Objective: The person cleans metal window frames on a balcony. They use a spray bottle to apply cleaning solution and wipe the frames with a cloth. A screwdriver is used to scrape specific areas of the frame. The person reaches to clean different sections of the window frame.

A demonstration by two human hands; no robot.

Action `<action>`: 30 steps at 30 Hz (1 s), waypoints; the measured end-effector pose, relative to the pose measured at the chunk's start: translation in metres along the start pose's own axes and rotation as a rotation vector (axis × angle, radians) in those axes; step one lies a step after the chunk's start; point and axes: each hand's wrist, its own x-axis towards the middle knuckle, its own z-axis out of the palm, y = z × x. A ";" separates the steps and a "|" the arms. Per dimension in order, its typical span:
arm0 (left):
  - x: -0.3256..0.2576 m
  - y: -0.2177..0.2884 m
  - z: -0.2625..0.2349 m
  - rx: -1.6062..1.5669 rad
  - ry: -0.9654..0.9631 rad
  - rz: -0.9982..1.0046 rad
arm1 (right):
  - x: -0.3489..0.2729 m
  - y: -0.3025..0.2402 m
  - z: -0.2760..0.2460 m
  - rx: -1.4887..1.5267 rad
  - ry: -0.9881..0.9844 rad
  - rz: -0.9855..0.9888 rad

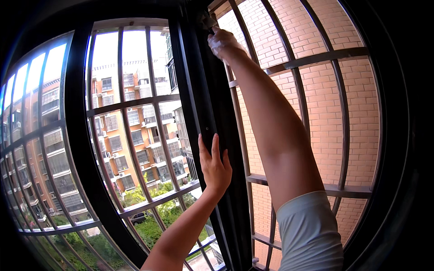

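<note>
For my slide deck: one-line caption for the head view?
Left hand braces dark window frame; right hand reaches its top.

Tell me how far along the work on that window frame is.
Done: nothing finished shows. In hand: the left hand lies flat on the dark window frame, and the right hand reaches to the frame's top, gripping something small there; what it is cannot be told. Left: cannot be judged; the frame stands upright before the bars and brick wall.
</note>
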 end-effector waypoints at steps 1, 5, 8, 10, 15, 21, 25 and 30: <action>0.001 0.001 -0.001 0.003 -0.002 0.003 | 0.020 0.001 -0.005 -0.085 -0.016 -0.019; 0.002 0.000 -0.003 0.048 -0.009 0.006 | 0.053 -0.006 0.006 0.070 0.159 0.061; 0.001 0.003 -0.001 0.032 0.003 0.002 | 0.086 -0.006 0.018 0.654 0.195 0.184; -0.001 0.001 -0.002 0.020 -0.007 -0.028 | 0.078 -0.016 0.004 1.023 0.100 0.187; 0.002 0.000 -0.001 0.018 0.008 -0.033 | 0.093 -0.009 -0.008 0.216 0.193 0.159; 0.000 0.000 -0.003 0.030 -0.001 -0.017 | 0.098 0.025 -0.028 0.808 -0.055 0.094; 0.001 0.002 -0.002 0.009 0.000 -0.017 | 0.085 -0.002 -0.025 0.606 0.083 0.215; -0.002 0.004 -0.002 0.015 -0.030 -0.057 | 0.094 0.024 -0.034 0.186 -0.092 0.110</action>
